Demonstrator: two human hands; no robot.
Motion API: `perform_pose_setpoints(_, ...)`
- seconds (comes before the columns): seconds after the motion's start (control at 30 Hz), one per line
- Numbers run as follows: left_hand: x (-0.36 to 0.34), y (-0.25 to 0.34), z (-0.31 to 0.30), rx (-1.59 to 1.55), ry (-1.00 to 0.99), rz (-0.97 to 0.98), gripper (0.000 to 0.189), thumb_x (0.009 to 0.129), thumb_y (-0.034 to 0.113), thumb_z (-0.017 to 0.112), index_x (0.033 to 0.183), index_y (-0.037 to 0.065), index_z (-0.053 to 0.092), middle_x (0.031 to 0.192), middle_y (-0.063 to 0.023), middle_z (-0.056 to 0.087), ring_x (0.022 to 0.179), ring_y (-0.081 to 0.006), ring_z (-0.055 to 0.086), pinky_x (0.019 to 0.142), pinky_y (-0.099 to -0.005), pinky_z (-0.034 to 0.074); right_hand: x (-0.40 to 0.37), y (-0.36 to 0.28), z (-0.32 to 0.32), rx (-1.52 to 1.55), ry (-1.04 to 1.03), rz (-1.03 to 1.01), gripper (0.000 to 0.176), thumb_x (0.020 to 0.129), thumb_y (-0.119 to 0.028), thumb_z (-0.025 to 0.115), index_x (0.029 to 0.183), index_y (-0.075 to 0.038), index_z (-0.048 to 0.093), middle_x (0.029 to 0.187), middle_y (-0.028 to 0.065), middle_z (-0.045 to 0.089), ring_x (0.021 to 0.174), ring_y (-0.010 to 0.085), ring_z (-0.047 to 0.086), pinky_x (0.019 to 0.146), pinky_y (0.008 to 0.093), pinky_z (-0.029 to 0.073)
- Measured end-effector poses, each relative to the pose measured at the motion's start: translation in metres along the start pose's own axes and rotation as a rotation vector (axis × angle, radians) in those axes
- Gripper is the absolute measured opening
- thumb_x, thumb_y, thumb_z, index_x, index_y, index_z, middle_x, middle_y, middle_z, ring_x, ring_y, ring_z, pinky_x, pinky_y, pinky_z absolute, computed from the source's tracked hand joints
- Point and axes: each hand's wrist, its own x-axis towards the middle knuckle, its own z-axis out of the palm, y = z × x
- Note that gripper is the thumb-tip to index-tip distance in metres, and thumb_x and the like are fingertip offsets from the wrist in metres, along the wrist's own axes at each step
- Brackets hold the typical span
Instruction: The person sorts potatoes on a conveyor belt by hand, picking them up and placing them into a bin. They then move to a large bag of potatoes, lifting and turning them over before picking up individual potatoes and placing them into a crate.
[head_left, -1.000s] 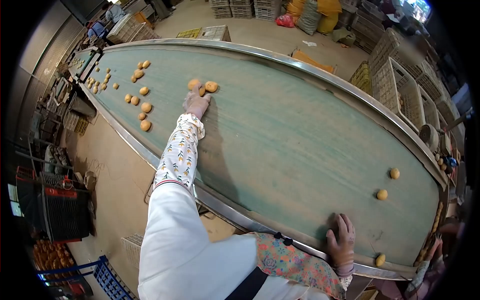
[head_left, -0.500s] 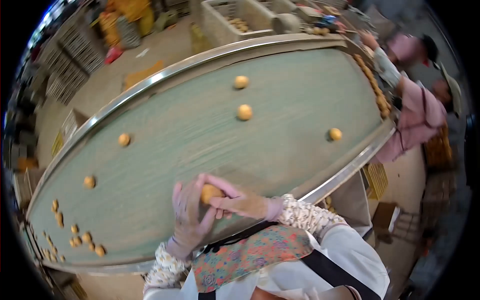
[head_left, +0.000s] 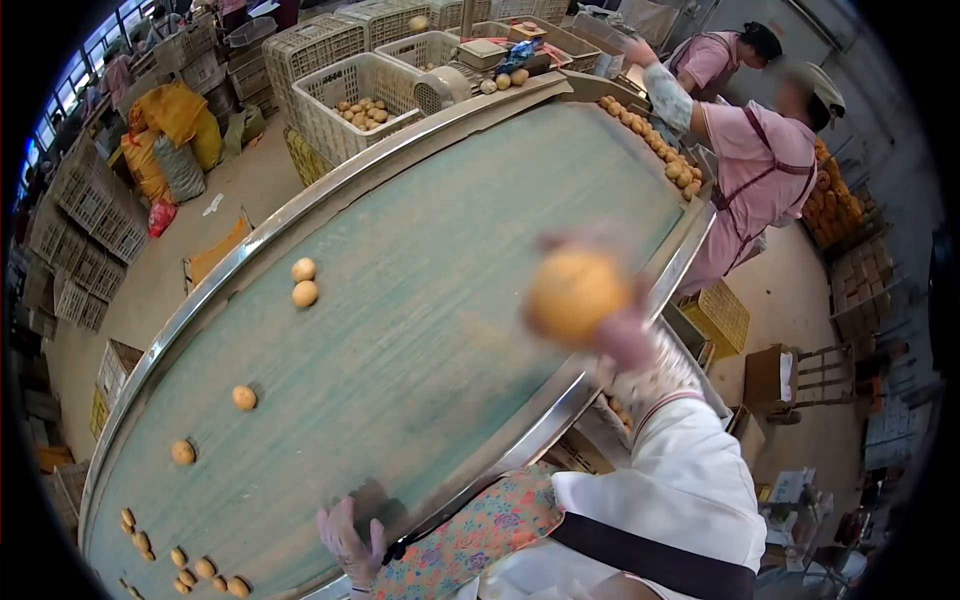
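My right hand point(head_left: 628, 338), in a thin glove and smeared by motion, holds a round yellow-orange fruit point(head_left: 578, 296) high over the near edge of the belt, close to the camera. My gloved left hand point(head_left: 350, 543) is open, its fingers spread above the belt's front edge at the bottom. Nothing is in it. Across the green belt point(head_left: 430, 340) lie loose fruits: a pair point(head_left: 304, 282) near the far rail, a single one point(head_left: 244, 398) and another point(head_left: 183, 452) to the left. Several smaller-looking ones point(head_left: 205, 568) are scattered at the lower left.
A metal rail point(head_left: 250, 245) borders the belt. At its far right end a row of fruits point(head_left: 650, 140) is lined up beside a person in pink point(head_left: 755, 170); another person stands behind. Beyond the rail is a crate of fruits point(head_left: 350, 80). A yellow crate point(head_left: 718, 315) stands right.
My hands have parted. My right hand has lifted the fruit up and to the right; my left hand has opened and dropped lower. The view has shifted, and fruits on the belt have changed place.
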Motion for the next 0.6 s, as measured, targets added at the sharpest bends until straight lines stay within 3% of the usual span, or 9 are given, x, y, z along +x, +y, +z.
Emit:
perform_pose_setpoints(0.1,-0.004,-0.006,0.009,0.058,0.093,0.059,0.063,0.083,0.020,0.072,0.139,0.000,0.051,0.125,-0.0155,0.064,0.117,-0.0356,0.059,0.112,-0.0610,0.034,0.076,0.161,-0.031,-0.782,0.145,0.340,0.061,0.091,-0.023,0.068,0.145,-0.011,0.044,0.110,0.0165,0.063,0.097,0.0326,0.065,0.080,0.0432,0.054)
perform_pose_setpoints(0.17,0.000,0.004,0.004,0.058,0.086,0.067,0.062,0.083,0.019,0.072,0.139,0.000,0.051,0.124,-0.0152,0.064,0.115,-0.0355,0.059,0.112,-0.0614,0.034,0.075,0.242,-0.039,-1.017,0.011,0.516,0.067,0.090,-0.025,0.068,0.150,-0.015,0.040,0.109,0.0169,0.061,0.099,0.0366,0.064,0.082,0.0471,0.054)
perform_pose_setpoints(0.23,0.008,0.004,0.002,0.056,0.114,0.065,0.061,0.083,0.019,0.071,0.138,0.000,0.051,0.122,-0.0149,0.064,0.114,-0.0354,0.059,0.112,-0.0618,0.034,0.024,0.221,-0.039,-0.747,-0.187,0.252,0.071,0.090,-0.031,0.068,0.153,-0.016,0.037,0.121,0.0183,0.058,0.104,0.0397,0.064,0.092,0.0485,0.052)
perform_pose_setpoints(0.27,0.007,0.003,0.003,0.047,0.124,0.053,0.061,0.083,0.019,0.070,0.138,0.000,0.051,0.122,-0.0147,0.064,0.113,-0.0354,0.059,0.112,-0.0622,0.034,-0.012,0.198,-0.035,-0.635,-0.344,0.216,0.068,0.089,-0.032,0.070,0.149,-0.013,0.045,0.126,0.0194,0.061,0.109,0.0396,0.064,0.098,0.0470,0.051)
perform_pose_setpoints(0.33,0.001,0.009,0.002,0.055,0.144,0.037,0.056,0.084,0.015,0.068,0.136,0.001,0.052,0.119,-0.0148,0.064,0.113,-0.0350,0.059,0.112,-0.0620,0.034,-0.064,0.122,-0.035,-0.263,-0.577,0.579,0.044,0.086,-0.032,0.071,0.124,-0.009,0.067,0.114,0.0205,0.069,0.108,0.0371,0.065,0.097,0.0459,0.051)
perform_pose_setpoints(0.37,-0.001,0.011,-0.001,0.039,0.146,0.020,0.054,0.084,0.014,0.067,0.135,0.001,0.053,0.119,-0.0151,0.063,0.112,-0.0350,0.059,0.112,-0.0615,0.034,-0.087,0.101,-0.044,-0.286,-0.667,0.461,0.043,0.086,-0.033,0.071,0.122,-0.009,0.067,0.109,0.0178,0.070,0.103,0.0368,0.066,0.094,0.0461,0.051)
perform_pose_setpoints(0.43,0.004,0.016,-0.006,0.014,0.166,0.002,0.051,0.085,0.012,0.066,0.133,0.001,0.055,0.118,-0.0156,0.063,0.109,-0.0349,0.060,0.111,-0.0604,0.035,-0.116,0.064,-0.078,-0.322,-0.710,0.658,0.042,0.087,-0.032,0.069,0.121,-0.009,0.067,0.104,0.0146,0.070,0.098,0.0347,0.066,0.092,0.0446,0.050)
perform_pose_setpoints(0.53,0.013,0.026,-0.009,0.155,0.150,0.026,0.050,0.086,0.011,0.066,0.134,0.000,0.056,0.114,-0.0152,0.065,0.102,-0.0321,0.061,0.105,-0.0536,0.041,-0.175,0.043,-0.114,-0.527,-0.671,0.722,0.037,0.087,-0.031,0.068,0.116,-0.008,0.067,0.101,0.0128,0.070,0.093,0.0326,0.067,0.094,0.0431,0.049)
perform_pose_setpoints(0.6,0.010,0.021,-0.004,0.050,0.090,-0.086,0.051,0.088,0.013,0.067,0.136,0.001,0.056,0.113,-0.0141,0.065,0.092,-0.0278,0.062,0.092,-0.0441,0.048,-0.192,0.028,-0.115,-0.530,-0.699,0.764,0.022,0.087,-0.027,0.066,0.098,-0.008,0.069,0.096,0.0112,0.071,0.094,0.0285,0.067,0.100,0.0427,0.045)
